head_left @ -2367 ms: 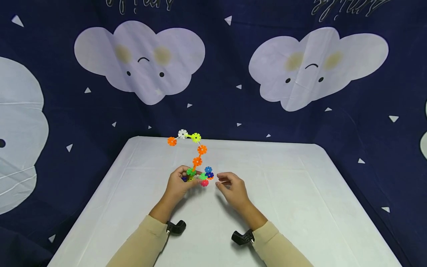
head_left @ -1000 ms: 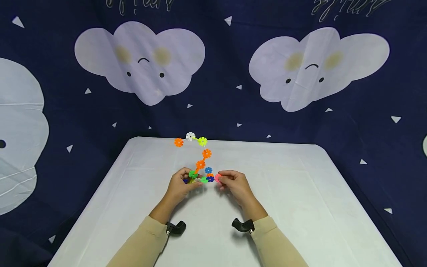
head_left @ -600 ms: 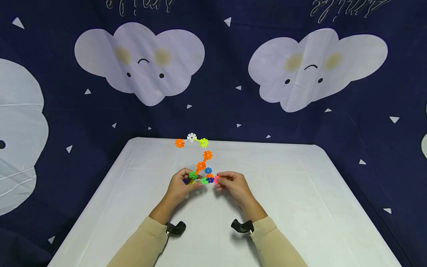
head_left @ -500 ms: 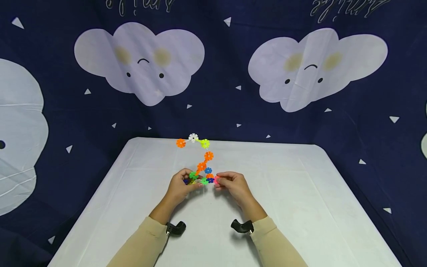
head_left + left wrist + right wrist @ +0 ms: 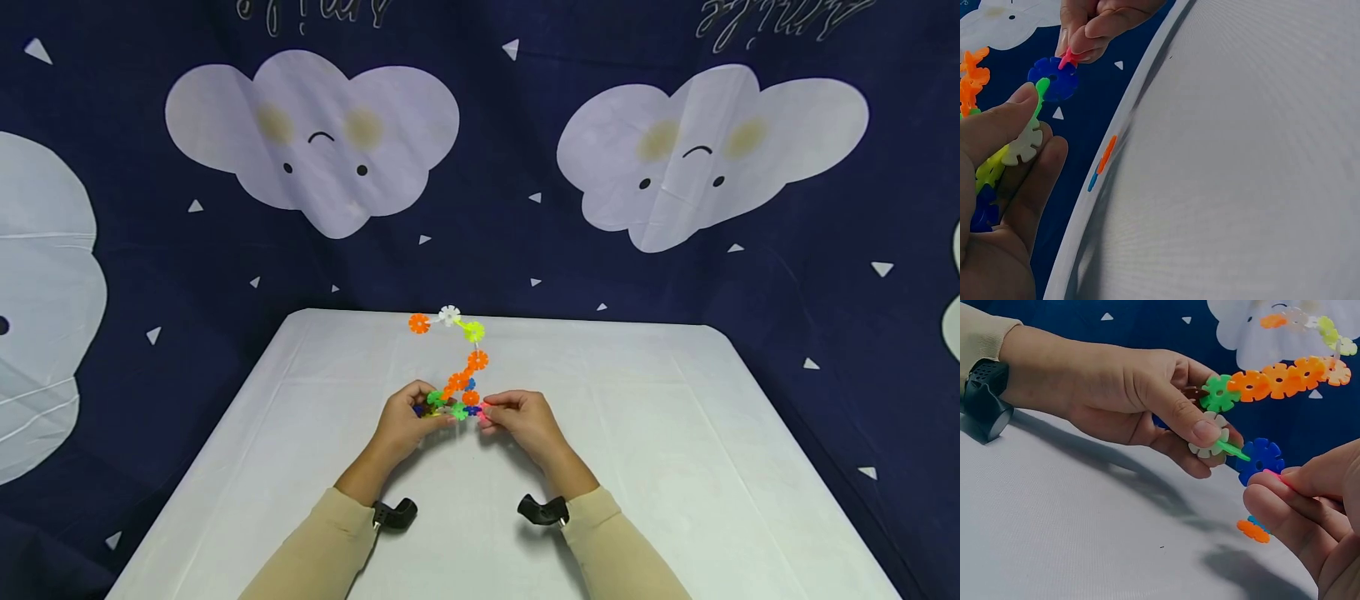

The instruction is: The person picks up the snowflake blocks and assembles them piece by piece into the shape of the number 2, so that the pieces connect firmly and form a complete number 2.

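Observation:
My left hand (image 5: 401,421) grips a chain of coloured plastic snowflake discs, its thumb pressing near a white disc (image 5: 1021,151) and a green disc (image 5: 1233,450). A dark blue disc (image 5: 1054,86) sticks out at the end of that green one. Pinched in my right hand (image 5: 531,419), a pink disc (image 5: 1067,59) meets the rim of the dark blue disc; how deep it sits is hidden by fingers. From the left hand the chain rises through orange discs (image 5: 1280,381) and a yellow disc (image 5: 474,332) to a white and an orange disc at its far end.
A loose orange disc (image 5: 1254,531) and a light blue disc (image 5: 1259,522) lie together on the white table (image 5: 637,433), just beyond the hands. Behind the table hangs a dark blue cloth (image 5: 495,133) with clouds. Each wrist wears a black camera (image 5: 395,514).
The right hand, empty at first, has picked up the pink disc and brought it against the dark blue disc. The chain's upper part has swung right and lower as the left hand tilts it.

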Demonstrator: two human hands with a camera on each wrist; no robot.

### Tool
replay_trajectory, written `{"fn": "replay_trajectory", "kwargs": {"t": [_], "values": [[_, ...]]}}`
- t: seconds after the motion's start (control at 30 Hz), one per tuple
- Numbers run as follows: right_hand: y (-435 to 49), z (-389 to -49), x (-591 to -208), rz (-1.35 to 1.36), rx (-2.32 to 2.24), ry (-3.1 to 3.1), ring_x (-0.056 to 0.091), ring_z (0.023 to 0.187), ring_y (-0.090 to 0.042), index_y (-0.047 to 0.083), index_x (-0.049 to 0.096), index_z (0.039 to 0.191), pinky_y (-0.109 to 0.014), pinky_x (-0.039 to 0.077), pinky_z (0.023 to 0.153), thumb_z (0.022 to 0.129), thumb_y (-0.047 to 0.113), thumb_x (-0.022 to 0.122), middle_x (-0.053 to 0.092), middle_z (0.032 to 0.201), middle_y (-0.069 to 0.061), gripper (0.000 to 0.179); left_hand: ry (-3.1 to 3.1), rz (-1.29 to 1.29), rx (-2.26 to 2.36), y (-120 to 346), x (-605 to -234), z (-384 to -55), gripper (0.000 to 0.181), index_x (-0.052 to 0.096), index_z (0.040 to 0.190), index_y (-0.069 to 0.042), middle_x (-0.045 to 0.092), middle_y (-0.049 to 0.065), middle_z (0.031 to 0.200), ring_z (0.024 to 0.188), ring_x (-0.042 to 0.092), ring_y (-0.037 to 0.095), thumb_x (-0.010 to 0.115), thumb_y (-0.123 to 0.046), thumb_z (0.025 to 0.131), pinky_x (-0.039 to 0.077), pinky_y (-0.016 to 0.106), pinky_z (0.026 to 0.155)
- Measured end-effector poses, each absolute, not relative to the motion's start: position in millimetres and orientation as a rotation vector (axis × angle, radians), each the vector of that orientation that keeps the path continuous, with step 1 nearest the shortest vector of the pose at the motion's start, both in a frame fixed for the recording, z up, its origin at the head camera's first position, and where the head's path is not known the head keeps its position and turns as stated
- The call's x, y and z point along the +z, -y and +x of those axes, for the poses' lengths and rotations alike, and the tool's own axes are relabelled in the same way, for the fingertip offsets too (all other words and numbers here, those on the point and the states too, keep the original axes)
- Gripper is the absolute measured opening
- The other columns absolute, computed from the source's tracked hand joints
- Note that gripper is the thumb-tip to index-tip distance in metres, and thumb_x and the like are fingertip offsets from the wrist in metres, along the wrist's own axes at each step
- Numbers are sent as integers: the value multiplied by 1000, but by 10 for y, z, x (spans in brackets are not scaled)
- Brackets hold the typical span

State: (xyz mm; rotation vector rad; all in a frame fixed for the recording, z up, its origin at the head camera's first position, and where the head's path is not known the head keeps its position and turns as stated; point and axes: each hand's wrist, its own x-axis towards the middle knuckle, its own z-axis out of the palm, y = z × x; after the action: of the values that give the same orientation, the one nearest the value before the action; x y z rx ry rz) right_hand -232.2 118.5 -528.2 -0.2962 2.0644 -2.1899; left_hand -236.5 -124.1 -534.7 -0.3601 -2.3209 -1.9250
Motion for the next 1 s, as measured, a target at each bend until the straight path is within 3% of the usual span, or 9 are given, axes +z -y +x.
{"fn": "replay_trajectory", "kwargs": {"t": [0.4, 0.57, 0.83, 1.0], "values": [[-1173, -2329, -5288, -309, -2264, -1952, 76, 76, -23, -24, 60, 124, -44, 63, 76, 98, -11, 64, 72, 98, -27, 30, 2278, -340, -1991, 1234, -5337, -2364, 40, 68, 102, -2, 62, 8, 84, 77, 54, 20, 96, -1, 74, 47, 23, 64], [-1167, -2345, -5280, -335, -2276, -1956, 76, 76, -26, -22, 57, 130, -46, 63, 76, 104, -2, 63, 69, 102, -32, 34, 2250, -342, -2015, 1252, -5336, -2386, 38, 67, 100, -3, 71, 8, 90, 79, 58, 22, 96, -2, 76, 50, 24, 65], [-1192, -2382, -5287, -170, -2214, -2244, 73, 79, -32, -12, 65, 128, -42, 63, 72, 107, 9, 64, 69, 95, -14, 30, 2234, -300, -2061, 1242, -5303, -2397, 37, 66, 103, -1, 75, 10, 98, 82, 61, 21, 93, 2, 77, 52, 22, 64], [-1182, -2447, -5383, -307, -1862, -2691, 68, 90, -25, -2, 73, 121, -35, 58, 80, 102, 8, 70, 72, 103, -6, 22, 2207, -267, -2075, 1259, -5342, -2406, 39, 65, 102, 0, 74, 11, 95, 78, 58, 19, 94, 3, 76, 50, 21, 61]]}}
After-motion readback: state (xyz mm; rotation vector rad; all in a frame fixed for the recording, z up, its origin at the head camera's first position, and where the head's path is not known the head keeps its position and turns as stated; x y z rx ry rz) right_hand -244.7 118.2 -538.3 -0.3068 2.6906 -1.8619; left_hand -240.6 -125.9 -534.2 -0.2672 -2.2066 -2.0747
